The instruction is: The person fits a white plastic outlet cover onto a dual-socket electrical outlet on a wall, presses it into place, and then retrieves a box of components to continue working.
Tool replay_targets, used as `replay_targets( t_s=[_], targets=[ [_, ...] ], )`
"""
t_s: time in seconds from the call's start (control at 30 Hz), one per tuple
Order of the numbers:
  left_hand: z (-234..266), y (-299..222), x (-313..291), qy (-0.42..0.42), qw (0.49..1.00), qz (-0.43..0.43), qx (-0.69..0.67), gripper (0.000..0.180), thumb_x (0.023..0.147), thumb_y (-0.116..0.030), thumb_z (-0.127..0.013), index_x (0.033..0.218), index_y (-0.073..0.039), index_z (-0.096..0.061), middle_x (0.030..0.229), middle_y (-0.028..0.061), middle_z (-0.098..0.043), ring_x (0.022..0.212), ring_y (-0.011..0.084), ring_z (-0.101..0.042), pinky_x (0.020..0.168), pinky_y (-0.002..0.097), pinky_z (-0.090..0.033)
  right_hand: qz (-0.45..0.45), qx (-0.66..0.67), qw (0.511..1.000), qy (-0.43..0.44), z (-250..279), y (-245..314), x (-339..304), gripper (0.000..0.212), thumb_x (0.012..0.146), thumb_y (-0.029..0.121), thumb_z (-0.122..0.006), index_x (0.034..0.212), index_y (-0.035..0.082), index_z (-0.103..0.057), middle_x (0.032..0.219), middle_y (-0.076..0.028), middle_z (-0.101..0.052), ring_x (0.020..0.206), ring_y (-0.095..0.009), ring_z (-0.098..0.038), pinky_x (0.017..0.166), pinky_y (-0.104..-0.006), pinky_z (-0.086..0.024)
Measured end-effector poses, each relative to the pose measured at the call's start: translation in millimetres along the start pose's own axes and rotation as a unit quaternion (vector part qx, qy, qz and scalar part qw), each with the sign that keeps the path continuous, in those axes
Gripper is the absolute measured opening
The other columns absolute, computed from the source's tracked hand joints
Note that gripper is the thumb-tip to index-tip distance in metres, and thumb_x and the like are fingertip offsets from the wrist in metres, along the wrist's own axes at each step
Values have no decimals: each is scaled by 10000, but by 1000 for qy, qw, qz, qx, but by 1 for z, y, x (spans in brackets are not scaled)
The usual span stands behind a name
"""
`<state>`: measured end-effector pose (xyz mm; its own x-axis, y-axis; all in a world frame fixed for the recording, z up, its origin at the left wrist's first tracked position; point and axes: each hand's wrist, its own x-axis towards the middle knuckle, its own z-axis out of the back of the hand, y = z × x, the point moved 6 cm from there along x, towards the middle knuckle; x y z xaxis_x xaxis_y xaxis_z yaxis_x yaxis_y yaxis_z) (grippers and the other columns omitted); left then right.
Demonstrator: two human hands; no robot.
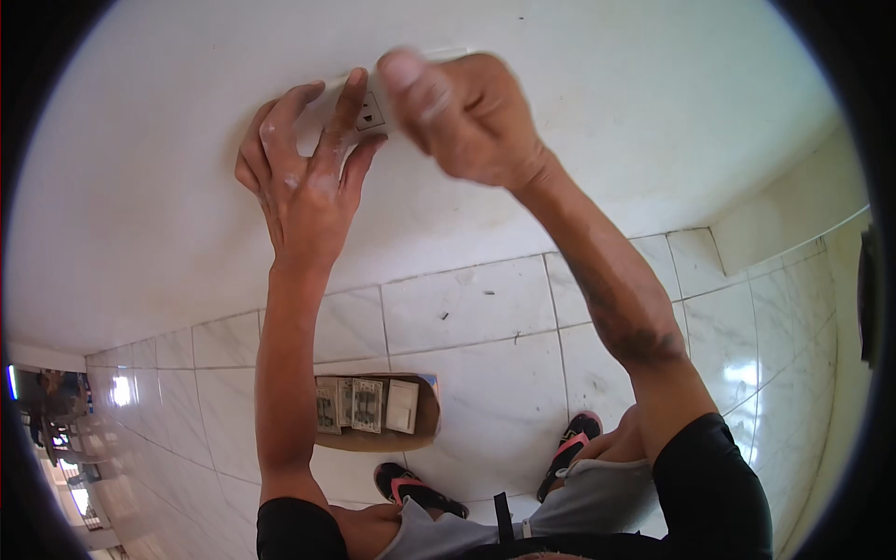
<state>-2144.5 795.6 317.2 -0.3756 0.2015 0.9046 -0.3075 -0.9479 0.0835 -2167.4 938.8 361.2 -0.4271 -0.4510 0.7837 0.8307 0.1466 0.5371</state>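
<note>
A white wall socket plate (pixel 371 112) sits on the white wall (pixel 579 103) near the top of the view, mostly covered by my hands. My left hand (pixel 303 173) lies flat against the wall with its fingers spread, the fingertips resting on the plate's left side. My right hand (pixel 462 117) is curled into a loose fist right beside the plate, blurred, thumb pointing up over its right edge. Whether it holds a tool or screw is hidden.
Below, a brown cardboard box (pixel 425 425) lies on the white marble-tile floor (pixel 485 308), holding several socket plates (pixel 366 404). My feet in black and pink shoes (pixel 415 490) stand next to it. A side wall rises at right.
</note>
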Motion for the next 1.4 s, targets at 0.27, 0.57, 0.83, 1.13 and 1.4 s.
replay_targets(
  t_s=[0.27, 0.57, 0.83, 1.13, 1.4],
  targets=[
    [2, 6, 0, 8, 1000, -6, -7, 739, 744, -261, -885, 1417, -400, -614, 1363, -48, -482, 1290, 231, -423, 1081, 428, -292, 102, 15, 992, 71, -21, -1, -9, 298, 993, 195, -565, 731, 85, -655, 585, -29, -543, 492, -199, -523, 468, -321, -421],
    [1, 4, 0, -6, 1000, -8, -6, 701, 735, -262, -892, 1393, -310, -657, 1324, 0, -538, 1247, 216, -481, 1076, 424, -311, 209, -140, 954, 161, -35, -1, -40, 351, 1003, 225, -588, 662, 142, -579, 619, -5, -558, 521, -228, -549, 472, -367, -435],
    [-4, 5, -1, -10, 999, -19, -30, 707, 742, -263, -887, 1404, -328, -646, 1337, -6, -507, 1237, 228, -473, 1076, 414, -311, 149, -201, 960, 125, -30, -33, -43, 446, 982, 338, -653, 608, 111, -571, 534, -19, -503, 446, -242, -490, 439, -351, -411],
    [-5, 13, 2, 24, 999, 7, -34, 635, 759, -316, -871, 1365, -319, -680, 1325, 16, -502, 1215, 240, -480, 1071, 423, -316, 149, -119, 980, -62, 10, 0, 4, 346, 991, 364, -587, 755, 140, -703, 553, -58, -580, 461, -269, -557, 467, -377, -475],
    [3, 4, 4, 6, 999, 36, -35, 662, 747, -225, -909, 1366, -282, -680, 1237, 59, -515, 1151, 212, -488, 937, 320, -449, -299, -433, 851, -6, 65, -4, -3, 404, 950, 443, -721, 861, 50, -755, 626, -34, -638, 541, -84, -567, 512, -278, -448]
  ],
)
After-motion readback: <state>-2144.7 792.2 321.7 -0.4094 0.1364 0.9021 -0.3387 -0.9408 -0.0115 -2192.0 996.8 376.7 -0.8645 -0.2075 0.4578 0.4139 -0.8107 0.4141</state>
